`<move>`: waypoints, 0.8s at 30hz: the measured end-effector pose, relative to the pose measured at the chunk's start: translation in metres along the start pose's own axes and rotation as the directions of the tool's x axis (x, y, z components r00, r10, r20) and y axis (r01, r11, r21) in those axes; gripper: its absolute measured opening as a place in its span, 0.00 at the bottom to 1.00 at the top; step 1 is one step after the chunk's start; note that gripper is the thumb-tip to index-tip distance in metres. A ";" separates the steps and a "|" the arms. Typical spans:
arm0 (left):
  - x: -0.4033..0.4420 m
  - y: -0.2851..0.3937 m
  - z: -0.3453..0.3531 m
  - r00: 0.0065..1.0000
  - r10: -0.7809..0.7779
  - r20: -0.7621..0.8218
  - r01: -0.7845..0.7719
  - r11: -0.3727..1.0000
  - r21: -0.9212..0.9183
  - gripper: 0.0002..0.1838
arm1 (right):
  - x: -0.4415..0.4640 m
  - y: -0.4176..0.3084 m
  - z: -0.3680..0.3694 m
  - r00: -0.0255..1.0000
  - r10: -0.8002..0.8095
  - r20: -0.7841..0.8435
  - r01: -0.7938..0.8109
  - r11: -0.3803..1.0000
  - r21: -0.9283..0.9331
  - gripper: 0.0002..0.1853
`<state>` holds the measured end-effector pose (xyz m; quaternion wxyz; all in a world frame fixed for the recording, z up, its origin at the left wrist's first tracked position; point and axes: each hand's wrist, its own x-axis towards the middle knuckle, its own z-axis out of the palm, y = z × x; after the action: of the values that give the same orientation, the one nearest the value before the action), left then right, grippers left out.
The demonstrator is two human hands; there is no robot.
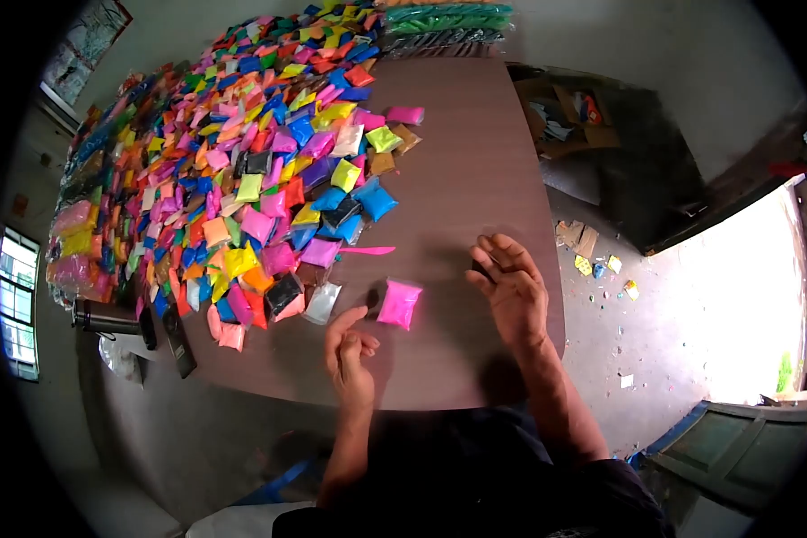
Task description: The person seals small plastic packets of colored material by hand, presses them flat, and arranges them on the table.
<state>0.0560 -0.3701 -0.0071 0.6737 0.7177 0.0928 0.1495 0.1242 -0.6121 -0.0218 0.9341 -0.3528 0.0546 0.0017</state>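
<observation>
A bright pink packet [400, 304] lies by itself on the brown table [457, 170], between my two hands. My left hand [350, 357] is just left of it, apart from it, with the index finger stretched out and the other fingers loosely bent; no object shows in it. On the other side, my right hand [517, 291] hovers over the table's right part, palm partly turned up, fingers bent and apart. A dark patch shows between its thumb and fingers, and I cannot tell whether it is shadow. A pink plastic strip [368, 250] lies beyond the packet.
A large heap of small coloured packets [269, 161] covers the table's left side. Bundled green bags [448, 20] lie at the far edge. A dark flask [108, 318] lies at the left edge. Right of the table are an open carton [592, 134] and floor scraps [599, 265].
</observation>
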 end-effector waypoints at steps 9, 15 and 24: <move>0.001 -0.003 -0.002 1.000 0.023 0.011 -0.023 1.000 -0.020 0.20 | 0.000 0.000 -0.001 1.000 -0.012 0.012 0.013 1.000 -0.013 0.28; 0.001 -0.006 -0.004 0.999 0.039 0.023 -0.037 0.998 -0.052 0.20 | 0.000 0.001 -0.002 0.999 -0.021 0.025 0.021 1.000 -0.009 0.29; 0.000 -0.004 0.000 1.000 -0.014 0.003 0.014 0.998 -0.067 0.19 | 0.000 0.001 -0.003 1.000 -0.025 0.007 0.025 1.000 0.018 0.28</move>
<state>0.0565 -0.3702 -0.0110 0.6987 0.6941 0.0918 0.1469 0.1233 -0.6130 -0.0247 0.9374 -0.3449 0.0470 -0.0094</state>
